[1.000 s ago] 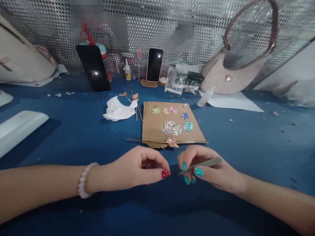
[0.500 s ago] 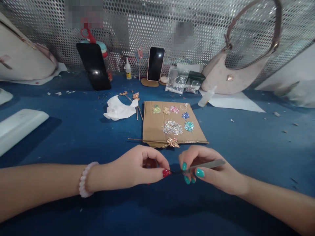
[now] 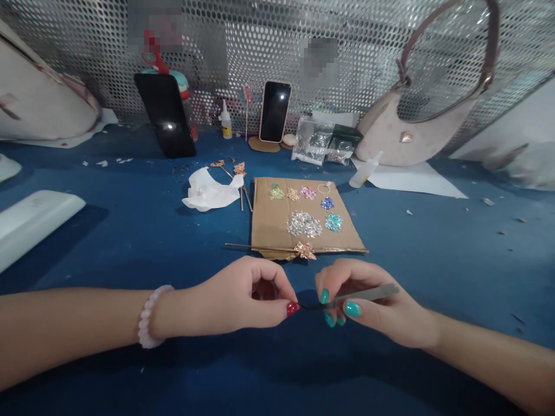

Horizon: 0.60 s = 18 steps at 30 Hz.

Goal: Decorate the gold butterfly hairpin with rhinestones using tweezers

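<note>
A pair of tweezers (image 3: 368, 293) with a grey handle and a dark, bent tip lies across my right hand (image 3: 373, 300), its fingers closed round the shaft. The thumb and forefinger of my left hand (image 3: 255, 294) pinch together at the tweezers' tip; anything small between them is hidden. Just beyond the hands, a copper-coloured glittery ornament on a thin stick (image 3: 305, 250) lies along the near edge of a cardboard piece (image 3: 269, 222). Silver rhinestones (image 3: 304, 223), turquoise rhinestones (image 3: 333, 222) and several smaller coloured piles rest on that cardboard.
Crumpled white paper (image 3: 211, 190) and more ornament sticks (image 3: 240, 169) lie left of the cardboard. A glue bottle (image 3: 365, 171) is at its right. Behind stand two phones, (image 3: 165, 115) the larger leftmost, another glue bottle (image 3: 226, 122), plastic bags (image 3: 310, 141) and a handbag (image 3: 390, 130).
Both hands stay nearly still at the tweezers, with only a tiny shift of the fingers and handle. Nothing else on the table has moved.
</note>
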Tool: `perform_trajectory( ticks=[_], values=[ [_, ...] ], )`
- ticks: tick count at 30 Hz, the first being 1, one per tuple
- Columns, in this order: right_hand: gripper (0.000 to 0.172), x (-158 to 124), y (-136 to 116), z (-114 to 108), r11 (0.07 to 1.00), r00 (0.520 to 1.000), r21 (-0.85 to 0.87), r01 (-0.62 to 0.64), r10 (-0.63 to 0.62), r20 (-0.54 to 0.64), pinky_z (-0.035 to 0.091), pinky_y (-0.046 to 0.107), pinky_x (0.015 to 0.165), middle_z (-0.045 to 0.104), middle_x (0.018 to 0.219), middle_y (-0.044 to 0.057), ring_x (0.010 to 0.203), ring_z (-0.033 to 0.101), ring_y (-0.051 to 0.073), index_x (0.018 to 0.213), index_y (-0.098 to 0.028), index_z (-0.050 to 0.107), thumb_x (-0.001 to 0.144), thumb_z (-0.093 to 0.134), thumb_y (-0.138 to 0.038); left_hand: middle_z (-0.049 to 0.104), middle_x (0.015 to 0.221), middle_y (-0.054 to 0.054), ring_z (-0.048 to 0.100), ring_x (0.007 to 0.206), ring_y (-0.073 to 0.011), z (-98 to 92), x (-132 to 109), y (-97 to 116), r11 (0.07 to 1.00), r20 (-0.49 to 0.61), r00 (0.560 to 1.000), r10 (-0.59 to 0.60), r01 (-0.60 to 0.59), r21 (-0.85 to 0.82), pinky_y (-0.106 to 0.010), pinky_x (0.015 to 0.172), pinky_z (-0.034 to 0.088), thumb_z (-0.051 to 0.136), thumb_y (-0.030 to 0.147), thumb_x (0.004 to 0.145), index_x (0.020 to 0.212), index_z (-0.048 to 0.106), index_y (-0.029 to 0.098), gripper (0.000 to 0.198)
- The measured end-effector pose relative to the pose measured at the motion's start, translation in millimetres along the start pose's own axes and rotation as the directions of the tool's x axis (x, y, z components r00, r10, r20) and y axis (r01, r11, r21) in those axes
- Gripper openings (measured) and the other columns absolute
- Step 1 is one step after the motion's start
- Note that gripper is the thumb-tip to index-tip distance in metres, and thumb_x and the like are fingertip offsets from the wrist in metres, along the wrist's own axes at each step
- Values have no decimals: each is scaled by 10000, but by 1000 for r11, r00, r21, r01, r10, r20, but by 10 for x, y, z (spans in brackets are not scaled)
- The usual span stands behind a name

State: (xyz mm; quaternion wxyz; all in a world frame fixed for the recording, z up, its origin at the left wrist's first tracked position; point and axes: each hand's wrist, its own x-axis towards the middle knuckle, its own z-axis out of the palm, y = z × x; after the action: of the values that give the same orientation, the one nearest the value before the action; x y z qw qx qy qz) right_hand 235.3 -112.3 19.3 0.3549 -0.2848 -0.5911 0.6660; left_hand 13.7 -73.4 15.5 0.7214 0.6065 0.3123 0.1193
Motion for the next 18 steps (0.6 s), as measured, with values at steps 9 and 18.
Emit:
perform_trajectory(
  ticks=[9,18],
  values=[
    [130,15,8,6,998,1000,51,-27,27,12,441,197,589,611,736,20,661,559,79,909,-171,596,839,582,-280,520,585,21,440,500,-67,-11,5,-9,1000,6,1000,5,-5,9,-173,459,326,627,274,718,731,576,134,149],
    [171,27,11,15,997,1000,80,-19,20,-5,436,202,568,634,722,29,653,588,92,901,-164,599,838,577,-321,519,590,19,430,501,-71,-33,14,-46,999,29,999,29,-30,13,-180,461,315,620,293,745,774,602,142,155]
  ],
)
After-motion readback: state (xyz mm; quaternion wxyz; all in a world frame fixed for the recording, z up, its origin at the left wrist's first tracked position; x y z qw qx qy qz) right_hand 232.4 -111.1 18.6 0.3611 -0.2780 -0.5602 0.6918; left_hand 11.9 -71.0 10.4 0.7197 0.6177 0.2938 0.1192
